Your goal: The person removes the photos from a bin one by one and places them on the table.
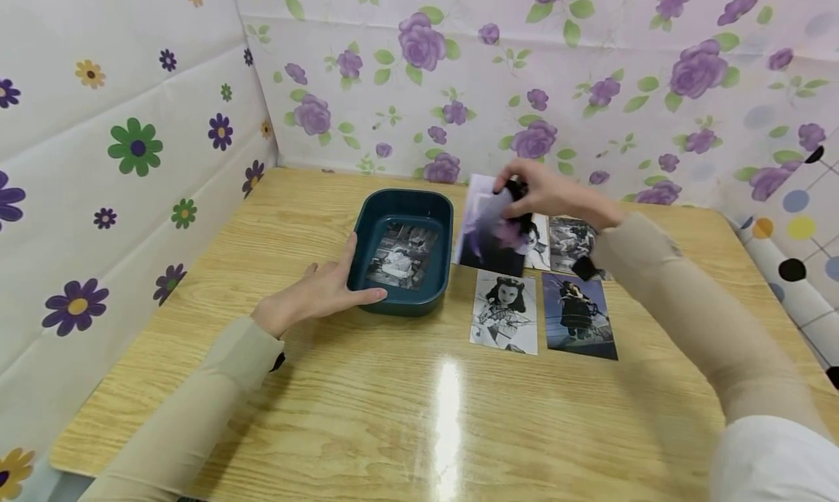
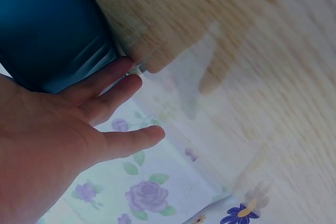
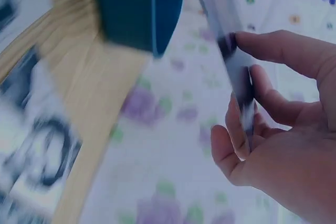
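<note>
A dark teal rectangular container (image 1: 401, 307) stands on the table, with a black-and-white photo card (image 1: 401, 258) lying flat inside. My left hand (image 1: 317, 289) rests against its near left side, fingers extended and thumb by the rim; the left wrist view shows the fingers (image 2: 113, 95) beside its wall. To the right of the container, my right hand (image 1: 544, 190) pinches a photo card (image 3: 231, 56) between thumb and fingers, raised off the table. Seen edge-on in the right wrist view, its picture is hard to read; in the head view it is blurred.
Right of the container lie several photo cards: a black-and-white portrait (image 1: 505, 312), a dark-blue one with a standing figure (image 1: 578, 316), and a grey one (image 1: 570, 241) partly under the right arm. Flowered sheets (image 1: 367, 87) hang behind and left of the wooden table (image 1: 367, 407).
</note>
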`<action>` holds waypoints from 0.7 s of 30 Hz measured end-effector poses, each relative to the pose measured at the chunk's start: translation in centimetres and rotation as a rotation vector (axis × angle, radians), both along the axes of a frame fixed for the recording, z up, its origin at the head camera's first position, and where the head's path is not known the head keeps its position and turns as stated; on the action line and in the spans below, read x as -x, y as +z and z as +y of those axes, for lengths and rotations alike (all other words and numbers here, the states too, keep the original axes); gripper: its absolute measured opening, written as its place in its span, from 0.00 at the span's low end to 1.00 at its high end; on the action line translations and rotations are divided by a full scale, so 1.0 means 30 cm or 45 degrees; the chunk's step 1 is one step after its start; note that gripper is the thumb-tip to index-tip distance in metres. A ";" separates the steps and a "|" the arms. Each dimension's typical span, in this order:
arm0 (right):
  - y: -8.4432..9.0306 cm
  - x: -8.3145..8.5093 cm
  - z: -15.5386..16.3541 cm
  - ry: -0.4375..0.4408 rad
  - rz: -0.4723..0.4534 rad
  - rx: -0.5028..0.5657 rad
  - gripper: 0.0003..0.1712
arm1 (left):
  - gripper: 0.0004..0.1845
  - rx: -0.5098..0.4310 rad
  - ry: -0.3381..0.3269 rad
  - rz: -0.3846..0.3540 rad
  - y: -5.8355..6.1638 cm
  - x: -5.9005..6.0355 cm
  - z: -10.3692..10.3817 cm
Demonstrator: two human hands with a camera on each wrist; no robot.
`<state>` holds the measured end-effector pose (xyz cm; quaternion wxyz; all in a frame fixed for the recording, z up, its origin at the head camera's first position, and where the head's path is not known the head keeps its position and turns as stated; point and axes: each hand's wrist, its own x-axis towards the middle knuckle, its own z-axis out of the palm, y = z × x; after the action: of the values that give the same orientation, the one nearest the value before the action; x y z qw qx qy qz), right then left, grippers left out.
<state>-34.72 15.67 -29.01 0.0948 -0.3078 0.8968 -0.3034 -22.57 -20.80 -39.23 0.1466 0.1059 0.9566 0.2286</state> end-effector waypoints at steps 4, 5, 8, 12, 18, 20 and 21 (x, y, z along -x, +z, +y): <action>-0.002 -0.067 0.187 -0.062 0.029 -0.066 0.20 | 0.66 0.000 -0.001 -0.007 -0.002 -0.002 -0.002; -0.005 -0.083 0.235 -0.075 0.047 -0.086 0.19 | 0.65 -0.002 0.001 -0.010 -0.003 -0.002 -0.003; -0.016 -0.131 0.383 -0.111 0.042 -0.145 0.18 | 0.65 -0.016 0.008 -0.012 -0.001 -0.003 -0.004; -0.053 -0.182 0.552 -0.160 0.103 -0.307 0.16 | 0.65 -0.011 0.008 -0.003 0.003 -0.002 -0.002; -0.149 -0.224 0.698 -0.201 0.055 -0.444 0.14 | 0.67 0.014 0.007 0.000 0.001 -0.001 0.005; -0.180 -0.231 0.712 -0.211 -0.033 -0.428 0.12 | 0.67 0.012 0.005 -0.001 0.002 -0.001 0.006; -0.195 -0.232 0.715 -0.219 -0.042 -0.435 0.12 | 0.67 0.013 0.005 0.001 0.002 -0.001 0.006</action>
<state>-27.75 37.11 -34.85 0.1341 -0.2044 0.9566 -0.1589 -22.55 -20.63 -39.17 0.1463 0.1035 0.9580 0.2241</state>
